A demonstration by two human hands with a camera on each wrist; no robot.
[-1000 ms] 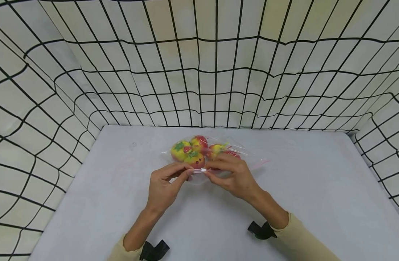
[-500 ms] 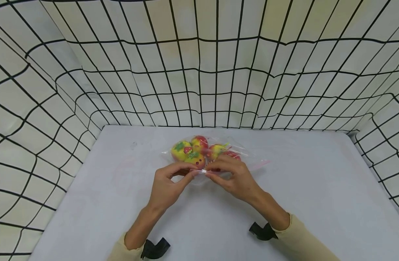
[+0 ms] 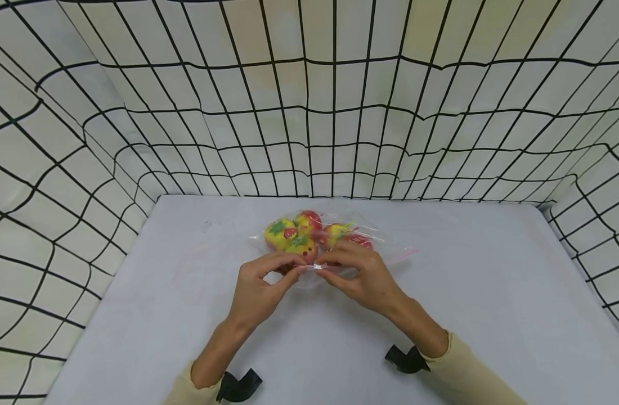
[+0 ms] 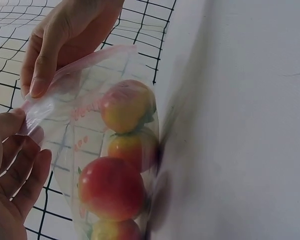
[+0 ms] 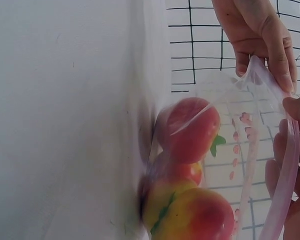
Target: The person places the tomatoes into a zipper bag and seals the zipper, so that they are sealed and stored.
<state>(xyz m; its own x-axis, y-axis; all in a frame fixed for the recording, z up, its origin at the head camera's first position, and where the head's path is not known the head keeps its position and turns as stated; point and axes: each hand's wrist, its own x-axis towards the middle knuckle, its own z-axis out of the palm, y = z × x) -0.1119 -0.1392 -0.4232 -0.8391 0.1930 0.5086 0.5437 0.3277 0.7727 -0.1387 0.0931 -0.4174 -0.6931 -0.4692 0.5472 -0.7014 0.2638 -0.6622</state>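
Observation:
A clear zip bag [image 3: 382, 230] with a pink zip edge lies on the table, holding several round red-and-yellow fruits [image 3: 309, 222] with green leaf marks. My left hand [image 3: 259, 289] pinches the bag's near zip edge between thumb and index finger. Close beside it, my right hand [image 3: 362, 275] pinches the same edge, at a small white slider [image 3: 317, 266]. In the left wrist view, the pink zip strip [image 4: 97, 59] runs on past my right hand. The right wrist view shows the fruits [image 5: 189, 130] resting low in the bag, below both hands.
The white table [image 3: 198, 247] extends on all sides of the bag. Black netting [image 3: 335, 112] over pale walls stands at the back and both sides. Black wrist mounts [image 3: 240, 386] sit at both sleeve cuffs.
My left hand has shifted slightly right along the zip edge, closer to my right hand. The right hand, the bag and the fruits have hardly moved.

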